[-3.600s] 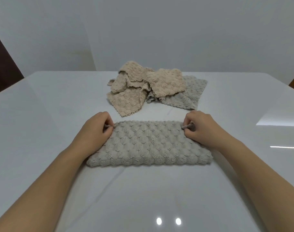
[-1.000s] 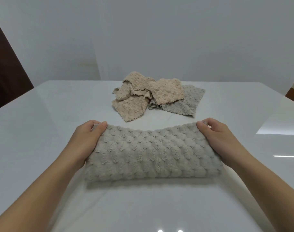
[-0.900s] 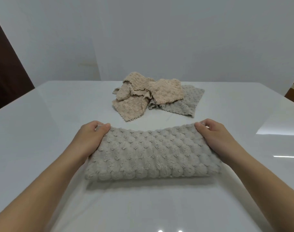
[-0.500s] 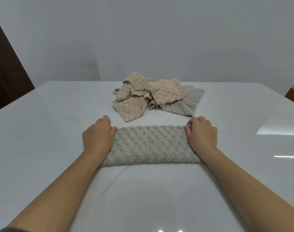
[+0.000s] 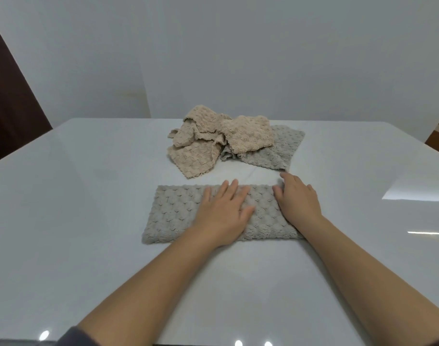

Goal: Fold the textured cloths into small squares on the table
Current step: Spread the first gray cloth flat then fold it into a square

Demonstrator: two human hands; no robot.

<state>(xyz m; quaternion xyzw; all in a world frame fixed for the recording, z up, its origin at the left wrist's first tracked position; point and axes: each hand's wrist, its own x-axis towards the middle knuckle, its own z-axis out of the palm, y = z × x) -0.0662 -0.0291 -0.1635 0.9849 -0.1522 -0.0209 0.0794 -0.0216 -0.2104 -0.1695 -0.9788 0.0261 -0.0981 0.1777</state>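
Both grips flat, unclenched, left hand [image 5: 222,216], right hand [image 5: 298,203], on one folded grey cloth [image 5: 173,216] (several piled behind)

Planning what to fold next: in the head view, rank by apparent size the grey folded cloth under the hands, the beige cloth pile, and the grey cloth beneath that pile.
1. Grey folded cloth, nearest the camera, so partly inflated.
2. Beige cloth pile, farther back; true size unsure.
3. Grey cloth beneath the pile, mostly hidden.
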